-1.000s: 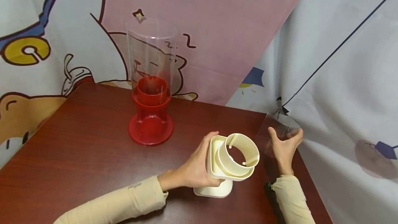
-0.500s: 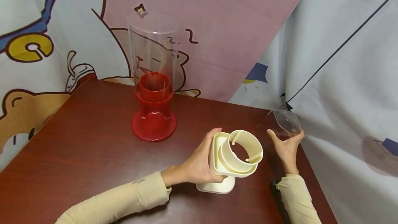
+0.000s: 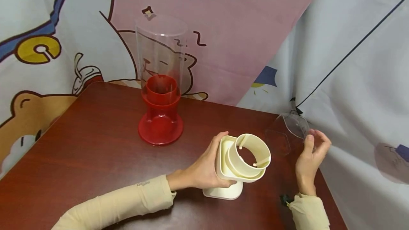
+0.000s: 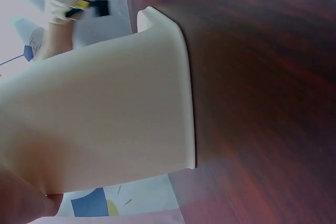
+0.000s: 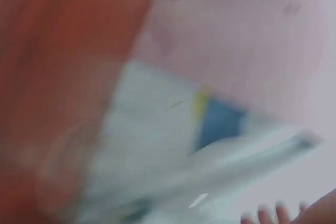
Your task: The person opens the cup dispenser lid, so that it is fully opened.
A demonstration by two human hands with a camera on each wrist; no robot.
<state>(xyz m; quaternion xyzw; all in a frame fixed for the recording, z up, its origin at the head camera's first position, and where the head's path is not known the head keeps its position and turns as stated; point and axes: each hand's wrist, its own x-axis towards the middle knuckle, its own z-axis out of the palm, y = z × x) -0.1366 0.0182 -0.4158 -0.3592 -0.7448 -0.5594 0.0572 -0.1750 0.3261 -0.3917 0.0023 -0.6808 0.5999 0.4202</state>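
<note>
My left hand grips a cream plastic stand from its left side and holds it tilted, so its round open collar faces the camera; its foot rests on the table. In the left wrist view the stand's smooth wall fills the frame. My right hand hovers at the table's right edge with loosely curled fingers, just right of a clear plastic container lying on its side. The fingers are not wrapped round it. The right wrist view is blurred.
A red stand with a tall clear tube on it is upright at the back of the dark wooden table. Cartoon-printed cloth hangs close behind and along the right edge.
My right hand has let go of the clear container and drawn back to the right and up. The left hand still holds the cream stand, hardly moved.
</note>
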